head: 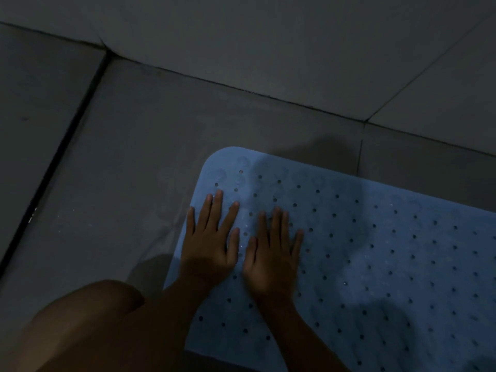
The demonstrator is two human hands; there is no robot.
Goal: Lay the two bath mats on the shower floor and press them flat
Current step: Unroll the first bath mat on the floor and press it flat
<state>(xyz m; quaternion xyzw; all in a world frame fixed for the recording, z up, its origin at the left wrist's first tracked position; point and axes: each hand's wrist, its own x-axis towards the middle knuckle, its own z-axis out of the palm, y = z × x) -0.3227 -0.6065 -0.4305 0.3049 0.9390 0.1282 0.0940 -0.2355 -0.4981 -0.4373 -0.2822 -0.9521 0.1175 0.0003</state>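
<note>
Two hands in the head view lie flat, fingers straight, gripping nothing. The left hand (212, 248) and right hand (271, 264) press the blue bath mat (389, 251), which spreads toward 4 o'clock on the tiled floor (134, 157). A slanted push toward 11 o'clock could skid the mat, and the dim light may hide bulges.

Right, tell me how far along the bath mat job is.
Done: the pale blue perforated rubber mat lies on the grey tiled shower floor. In hand: the left hand and right hand press side by side, fingers straight, near the mat's rounded left end. Left: the stretch running to the right has no hand on it, and a second mat cannot be clearly made out in this dim view.
</note>
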